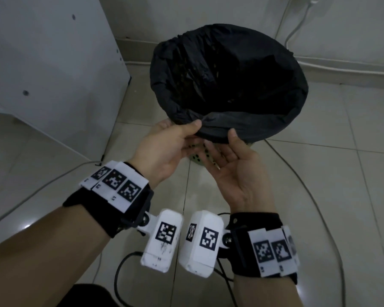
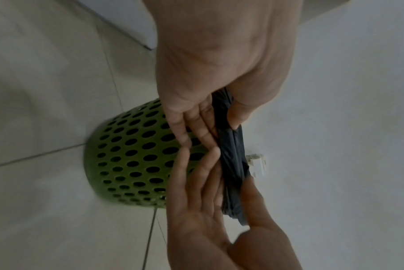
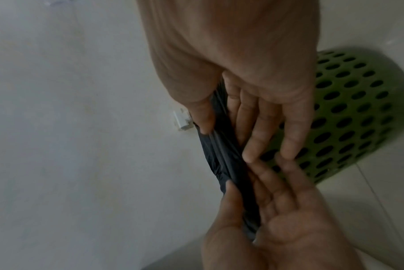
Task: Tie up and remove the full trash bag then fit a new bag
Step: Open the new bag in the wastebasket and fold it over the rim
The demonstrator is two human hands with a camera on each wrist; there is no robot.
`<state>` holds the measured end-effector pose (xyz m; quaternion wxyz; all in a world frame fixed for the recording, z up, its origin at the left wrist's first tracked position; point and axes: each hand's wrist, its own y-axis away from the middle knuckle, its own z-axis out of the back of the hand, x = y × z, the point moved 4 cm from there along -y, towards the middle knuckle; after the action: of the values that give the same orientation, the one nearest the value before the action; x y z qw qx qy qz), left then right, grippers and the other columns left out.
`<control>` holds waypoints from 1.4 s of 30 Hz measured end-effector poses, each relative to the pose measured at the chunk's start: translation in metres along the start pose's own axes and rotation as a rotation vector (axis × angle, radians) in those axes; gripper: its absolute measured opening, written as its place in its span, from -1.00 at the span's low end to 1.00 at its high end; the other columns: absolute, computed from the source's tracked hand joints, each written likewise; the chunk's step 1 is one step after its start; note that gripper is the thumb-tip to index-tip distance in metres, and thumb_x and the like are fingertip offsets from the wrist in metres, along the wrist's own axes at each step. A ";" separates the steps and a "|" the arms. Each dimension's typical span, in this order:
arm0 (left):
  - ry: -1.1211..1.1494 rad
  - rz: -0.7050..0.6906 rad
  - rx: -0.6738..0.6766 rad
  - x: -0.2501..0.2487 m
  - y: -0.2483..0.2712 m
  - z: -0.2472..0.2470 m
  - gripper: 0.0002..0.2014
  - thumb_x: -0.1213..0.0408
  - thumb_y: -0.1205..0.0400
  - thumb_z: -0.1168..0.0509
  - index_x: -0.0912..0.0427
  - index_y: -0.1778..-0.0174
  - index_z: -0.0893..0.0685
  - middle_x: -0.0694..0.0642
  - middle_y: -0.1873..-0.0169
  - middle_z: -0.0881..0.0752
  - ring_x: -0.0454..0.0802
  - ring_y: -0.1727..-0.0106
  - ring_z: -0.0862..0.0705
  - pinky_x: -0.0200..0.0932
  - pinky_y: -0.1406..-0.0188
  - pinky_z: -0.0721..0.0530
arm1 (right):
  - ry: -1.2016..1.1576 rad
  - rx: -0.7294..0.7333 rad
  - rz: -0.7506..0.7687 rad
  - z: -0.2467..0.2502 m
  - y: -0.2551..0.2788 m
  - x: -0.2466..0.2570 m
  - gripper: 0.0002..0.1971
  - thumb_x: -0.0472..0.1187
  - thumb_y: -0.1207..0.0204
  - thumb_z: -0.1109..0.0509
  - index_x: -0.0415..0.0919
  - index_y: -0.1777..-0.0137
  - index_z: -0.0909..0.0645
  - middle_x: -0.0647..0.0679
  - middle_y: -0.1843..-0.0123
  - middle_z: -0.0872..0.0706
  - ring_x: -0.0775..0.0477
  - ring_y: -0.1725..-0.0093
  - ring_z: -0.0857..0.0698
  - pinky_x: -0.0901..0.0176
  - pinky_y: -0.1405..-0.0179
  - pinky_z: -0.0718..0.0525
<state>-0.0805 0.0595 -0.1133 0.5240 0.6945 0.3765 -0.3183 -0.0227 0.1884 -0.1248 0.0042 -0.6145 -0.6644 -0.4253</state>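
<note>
A black trash bag [image 1: 228,69] lines a green perforated bin [image 2: 131,155] standing on the tiled floor; its edge is folded over the rim. Both hands are at the near rim. My left hand [image 1: 186,134] pinches the folded bag edge [image 2: 231,146], thumb on top and fingers underneath. My right hand [image 1: 222,147] pinches the same edge just to the right, palm up, thumb on the plastic. In the right wrist view the bag edge [image 3: 222,151] is gathered into a narrow strip between the two hands. The bag's inside looks dark, and I cannot tell what it contains.
A white cabinet [image 1: 42,63] stands close on the left of the bin. Cables [image 1: 308,185] run over the floor to the right and near my feet. A white wall fitting [image 2: 256,164] sits behind the bin, close to the wall.
</note>
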 end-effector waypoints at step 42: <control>-0.044 0.085 -0.058 -0.007 0.000 0.007 -0.52 0.07 -0.62 -0.45 0.26 -0.38 -0.62 0.27 -0.13 -0.80 0.24 -0.04 -0.84 0.10 0.02 -0.83 | -0.137 -0.120 -0.022 -0.006 0.004 -0.002 -0.83 -0.16 -0.57 -0.50 -0.18 -0.12 -0.73 -0.01 0.17 -0.85 0.01 0.08 -0.77 0.14 -0.01 -0.67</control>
<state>-0.0844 0.0517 -0.1087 0.5650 0.6873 0.3440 -0.3000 -0.0223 0.1829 -0.1197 -0.0825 -0.6341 -0.6432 -0.4213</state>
